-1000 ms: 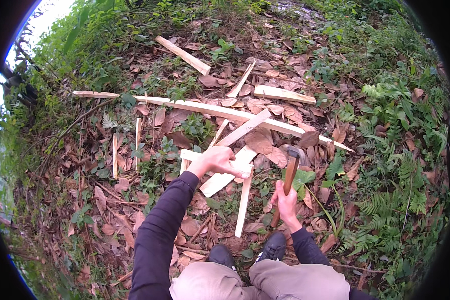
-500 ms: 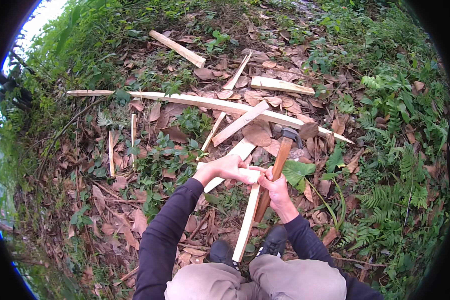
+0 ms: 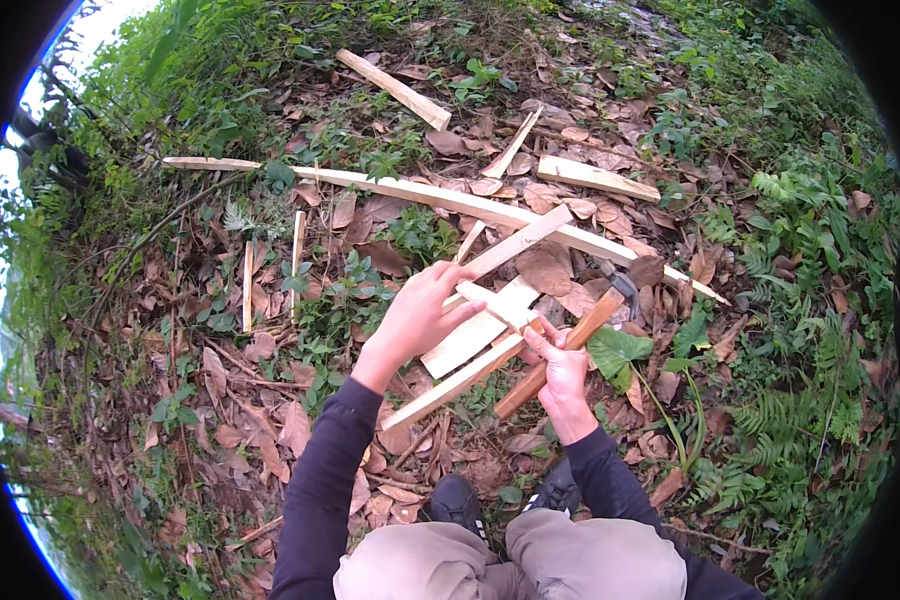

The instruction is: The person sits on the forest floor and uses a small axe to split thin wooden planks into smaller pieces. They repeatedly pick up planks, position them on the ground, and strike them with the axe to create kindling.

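Note:
My left hand (image 3: 422, 318) is closed on the upper left end of a short pale wood strip (image 3: 498, 308). A longer wood strip (image 3: 450, 390) meets it at my right hand's fingertips and slants down to the left; whether the two are joined I cannot tell. My right hand (image 3: 560, 375) is closed around a hammer (image 3: 588, 322) by its brown wooden handle, and its thumb and fingers also touch the strips' meeting ends. The dark metal hammer head points up and right, partly hidden by a dry leaf.
A flat pale board (image 3: 470, 338) lies beneath the strips, and a thin plank (image 3: 522, 240) beyond. One long pole (image 3: 420, 193) crosses the leaf-covered ground. Farther off lie a split stick (image 3: 395, 90), a splinter (image 3: 513, 145) and a block (image 3: 598, 178). Ferns (image 3: 770, 400) grow at right.
The longer strip has swung from pointing at my feet to pointing lower left. My left hand has shifted leftward along with the short strip's end. The hammer leans farther right.

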The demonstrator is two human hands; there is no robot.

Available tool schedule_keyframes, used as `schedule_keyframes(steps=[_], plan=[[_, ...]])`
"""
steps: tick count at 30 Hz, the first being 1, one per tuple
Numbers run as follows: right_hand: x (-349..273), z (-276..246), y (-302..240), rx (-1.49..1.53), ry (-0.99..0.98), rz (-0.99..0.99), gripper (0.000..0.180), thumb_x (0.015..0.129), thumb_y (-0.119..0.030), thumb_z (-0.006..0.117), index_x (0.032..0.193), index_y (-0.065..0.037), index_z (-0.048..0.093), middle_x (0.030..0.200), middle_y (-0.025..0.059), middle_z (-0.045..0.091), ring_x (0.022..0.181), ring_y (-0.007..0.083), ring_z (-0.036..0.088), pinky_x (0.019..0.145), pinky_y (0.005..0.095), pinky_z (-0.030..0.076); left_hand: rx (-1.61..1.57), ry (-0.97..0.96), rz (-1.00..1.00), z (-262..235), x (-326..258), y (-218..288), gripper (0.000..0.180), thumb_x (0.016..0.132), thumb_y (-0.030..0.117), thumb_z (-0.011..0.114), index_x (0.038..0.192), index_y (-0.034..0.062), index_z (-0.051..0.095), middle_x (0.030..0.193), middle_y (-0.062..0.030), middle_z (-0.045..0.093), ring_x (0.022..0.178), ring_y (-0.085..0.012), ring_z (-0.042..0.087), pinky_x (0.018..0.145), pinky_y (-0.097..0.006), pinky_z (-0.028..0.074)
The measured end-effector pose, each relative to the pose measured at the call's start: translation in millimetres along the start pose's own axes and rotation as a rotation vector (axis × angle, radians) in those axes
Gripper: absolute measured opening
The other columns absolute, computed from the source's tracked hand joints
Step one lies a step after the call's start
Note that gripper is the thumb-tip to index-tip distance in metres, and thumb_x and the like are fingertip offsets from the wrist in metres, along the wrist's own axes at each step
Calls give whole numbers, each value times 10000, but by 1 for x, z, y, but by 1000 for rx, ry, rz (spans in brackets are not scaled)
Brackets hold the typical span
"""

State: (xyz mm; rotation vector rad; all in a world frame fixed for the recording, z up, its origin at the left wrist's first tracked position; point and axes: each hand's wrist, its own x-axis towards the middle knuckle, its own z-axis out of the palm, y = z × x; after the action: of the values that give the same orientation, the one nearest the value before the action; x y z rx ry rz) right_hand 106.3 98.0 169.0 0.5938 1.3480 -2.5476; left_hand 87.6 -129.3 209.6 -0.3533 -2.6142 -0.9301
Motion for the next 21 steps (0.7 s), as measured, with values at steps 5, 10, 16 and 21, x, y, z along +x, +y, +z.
schedule_keyframes(steps=[5,10,16,21], plan=[[-1,7,16,40,112,38,428,817,113,751,846,-120,393,1296,215,606,1035,309,704,817,488,655,-653,839,-965,-10,-185,-29,502,1110,304,342,749,52,582,715,-57,645,624,-138,633,653,-279,531],[-16,34,21,11,66,-27,427,833,81,757,839,-109,374,1232,231,606,1029,320,704,785,453,671,-651,394,-494,66,-189,65,859,967,681,468,1473,6,307,1406,-191,459,1156,-258,597,865,-377,525],[-44,46,0,-62,-63,-86,392,852,78,740,862,-80,382,1154,199,598,951,294,716,771,433,678,-1074,809,-659,38,-54,63,323,1129,333,272,1088,41,405,992,-106,630,873,-207,655,868,-375,521],[-83,48,-26,-94,-175,-81,382,853,107,726,834,-67,387,975,146,619,908,286,725,806,455,659,-1447,750,-538,-12,-4,86,270,1117,341,334,959,126,375,725,0,418,477,-127,445,495,-335,463]])
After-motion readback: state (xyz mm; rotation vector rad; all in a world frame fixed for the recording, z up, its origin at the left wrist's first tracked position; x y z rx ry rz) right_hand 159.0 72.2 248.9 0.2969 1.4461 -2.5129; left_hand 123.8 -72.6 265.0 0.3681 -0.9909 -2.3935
